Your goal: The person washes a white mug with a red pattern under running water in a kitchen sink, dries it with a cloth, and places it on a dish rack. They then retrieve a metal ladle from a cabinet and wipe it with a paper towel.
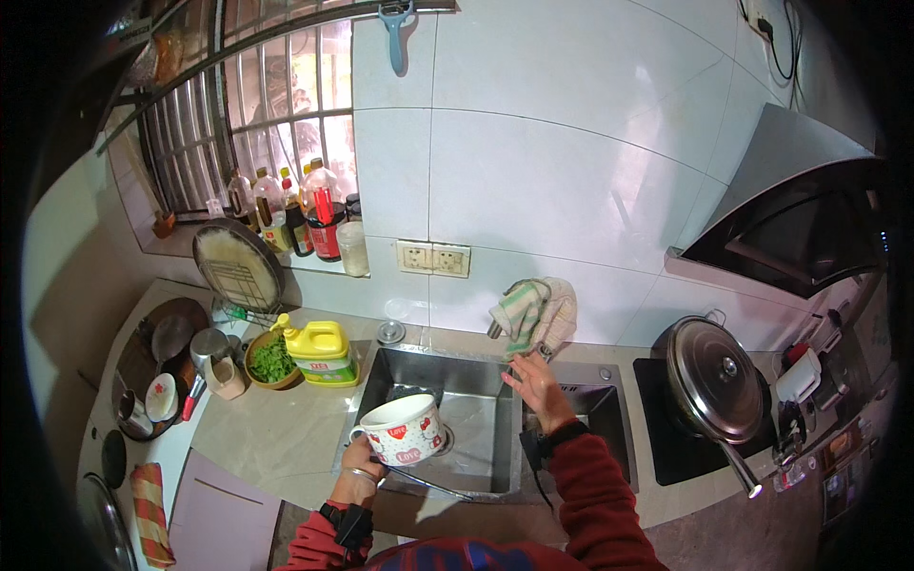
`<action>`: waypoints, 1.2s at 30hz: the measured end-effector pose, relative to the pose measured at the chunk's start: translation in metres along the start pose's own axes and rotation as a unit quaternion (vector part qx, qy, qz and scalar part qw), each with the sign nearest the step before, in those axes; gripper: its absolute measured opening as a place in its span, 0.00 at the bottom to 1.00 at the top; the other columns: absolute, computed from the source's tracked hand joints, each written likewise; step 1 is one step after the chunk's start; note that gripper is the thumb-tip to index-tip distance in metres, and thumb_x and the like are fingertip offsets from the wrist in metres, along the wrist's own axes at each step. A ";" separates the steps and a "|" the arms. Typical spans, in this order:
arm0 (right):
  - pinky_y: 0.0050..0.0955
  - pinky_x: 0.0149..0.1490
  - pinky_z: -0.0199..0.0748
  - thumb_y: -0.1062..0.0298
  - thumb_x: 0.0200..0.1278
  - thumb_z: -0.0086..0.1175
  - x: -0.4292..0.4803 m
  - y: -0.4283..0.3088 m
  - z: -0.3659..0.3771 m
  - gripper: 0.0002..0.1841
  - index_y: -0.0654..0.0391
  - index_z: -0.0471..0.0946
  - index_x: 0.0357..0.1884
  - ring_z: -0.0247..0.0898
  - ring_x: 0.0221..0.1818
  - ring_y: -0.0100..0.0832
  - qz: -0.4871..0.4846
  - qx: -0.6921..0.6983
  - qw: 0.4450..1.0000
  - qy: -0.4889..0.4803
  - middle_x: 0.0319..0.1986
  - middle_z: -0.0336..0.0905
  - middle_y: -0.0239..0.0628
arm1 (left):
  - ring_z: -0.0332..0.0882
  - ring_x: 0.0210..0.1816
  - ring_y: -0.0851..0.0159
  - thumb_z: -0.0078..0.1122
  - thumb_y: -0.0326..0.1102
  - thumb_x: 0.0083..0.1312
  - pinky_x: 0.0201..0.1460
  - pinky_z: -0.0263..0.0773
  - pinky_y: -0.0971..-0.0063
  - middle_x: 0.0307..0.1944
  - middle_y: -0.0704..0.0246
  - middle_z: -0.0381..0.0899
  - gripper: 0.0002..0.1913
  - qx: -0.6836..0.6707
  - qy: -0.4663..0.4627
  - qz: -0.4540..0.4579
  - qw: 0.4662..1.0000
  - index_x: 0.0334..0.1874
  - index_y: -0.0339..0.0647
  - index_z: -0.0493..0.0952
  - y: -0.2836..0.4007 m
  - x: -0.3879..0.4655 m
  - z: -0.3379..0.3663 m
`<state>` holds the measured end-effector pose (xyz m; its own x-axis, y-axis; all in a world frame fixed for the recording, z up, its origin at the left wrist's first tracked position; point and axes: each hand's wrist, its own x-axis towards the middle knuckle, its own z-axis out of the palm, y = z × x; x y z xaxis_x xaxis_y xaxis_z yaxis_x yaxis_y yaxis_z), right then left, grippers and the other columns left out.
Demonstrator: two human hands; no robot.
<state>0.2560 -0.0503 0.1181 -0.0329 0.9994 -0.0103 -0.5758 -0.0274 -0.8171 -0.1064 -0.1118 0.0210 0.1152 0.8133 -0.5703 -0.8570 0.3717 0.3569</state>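
My left hand (359,464) grips a white cup-shaped bowl (403,435) with red printed motifs and a side handle. The bowl is tilted over the near left part of the larger steel sink basin (471,421). At the back of the sink, my right hand (539,389) is raised with its fingertips at the lower edge of a green-striped cloth (525,307). Whether they pinch the cloth is unclear. The cloth hangs over the faucet, hiding most of it, beside a second beige cloth (560,307). A thin dark rod (428,483) slants below the bowl.
On the left counter stand a yellow pump jug (325,353), a bowl of leafy greens (273,358) and a pan holding dishes (136,371). Bottles (321,214) line the windowsill. A lidded pan (717,378) sits on the right cooktop (668,457), its handle pointing toward the front.
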 end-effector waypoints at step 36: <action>0.48 0.56 0.72 0.64 0.72 0.43 -0.023 -0.126 0.163 0.16 0.56 0.63 0.58 0.69 0.55 0.37 -0.068 -0.052 0.981 -0.175 0.53 0.69 0.38 | 0.76 0.53 0.50 0.37 0.37 0.73 0.56 0.71 0.45 0.53 0.53 0.75 0.18 -0.040 0.013 -0.010 0.999 0.55 0.31 0.70 0.016 -0.012 0.018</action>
<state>0.1963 -0.0732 0.3156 -0.2506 0.9245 0.2874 -0.5089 0.1268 -0.8514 -0.1122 -0.1080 0.0468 0.1217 0.7939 -0.5957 -0.8921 0.3506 0.2849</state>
